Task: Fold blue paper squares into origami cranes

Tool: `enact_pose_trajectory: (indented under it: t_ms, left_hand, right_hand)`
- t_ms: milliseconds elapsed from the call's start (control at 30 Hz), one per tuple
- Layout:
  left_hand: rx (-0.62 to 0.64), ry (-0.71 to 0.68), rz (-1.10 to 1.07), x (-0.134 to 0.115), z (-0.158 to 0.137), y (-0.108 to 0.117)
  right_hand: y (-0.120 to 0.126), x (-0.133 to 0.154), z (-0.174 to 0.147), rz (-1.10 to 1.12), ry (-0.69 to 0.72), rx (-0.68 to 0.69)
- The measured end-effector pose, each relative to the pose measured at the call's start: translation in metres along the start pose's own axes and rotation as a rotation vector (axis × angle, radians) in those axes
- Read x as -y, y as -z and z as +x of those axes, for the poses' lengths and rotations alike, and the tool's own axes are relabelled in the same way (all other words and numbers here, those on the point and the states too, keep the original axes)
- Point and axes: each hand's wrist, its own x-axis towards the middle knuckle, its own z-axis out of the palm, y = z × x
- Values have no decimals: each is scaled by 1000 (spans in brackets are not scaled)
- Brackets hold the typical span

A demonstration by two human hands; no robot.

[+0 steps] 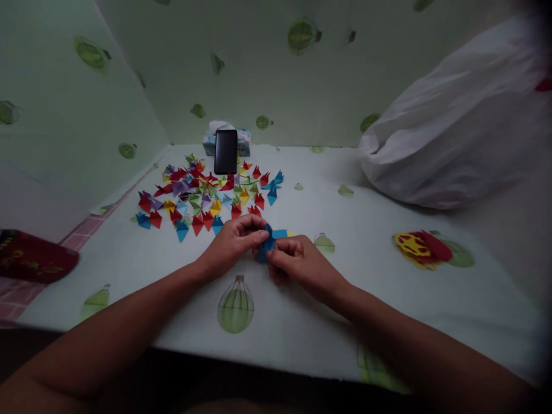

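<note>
Between my two hands is a small piece of blue origami paper (268, 244), partly folded and held just above the table. My left hand (239, 236) pinches its upper left part between thumb and fingertips. With thumb and bent forefinger, my right hand (297, 261) grips its lower right edge. Behind the hands lies some more blue paper (280, 233) with a bit of yellow beside it. A spread of small folded paper figures (207, 202) in red, blue, yellow, green and purple covers the table ahead and to the left.
A black phone (226, 151) leans against a tissue box (245, 142) at the back. A large white plastic bag (440, 132) stands at the right. Yellow and red cut-out pieces (420, 248) lie right of my hands. A dark red packet (37, 257) rests at the left edge.
</note>
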Motion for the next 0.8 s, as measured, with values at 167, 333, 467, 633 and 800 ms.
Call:
enact_pose_trajectory:
  t_ms: [167, 333, 467, 633, 800]
  left_hand:
    - [-1, -35, 0, -2, 0, 1]
    - [53, 21, -124, 0, 2, 3]
    - [72, 64, -196, 1, 1, 1]
    - [83, 77, -210, 0, -1, 0]
    - [99, 71, -161, 0, -1, -1]
  right_hand:
    - [17, 6, 3, -21, 79, 141]
    - [33, 4, 13, 149, 112, 16]
    - [28, -3, 14, 222, 69, 68]
    - [25, -5, 14, 252, 68, 89]
    - [24, -5, 15, 221, 86, 60]
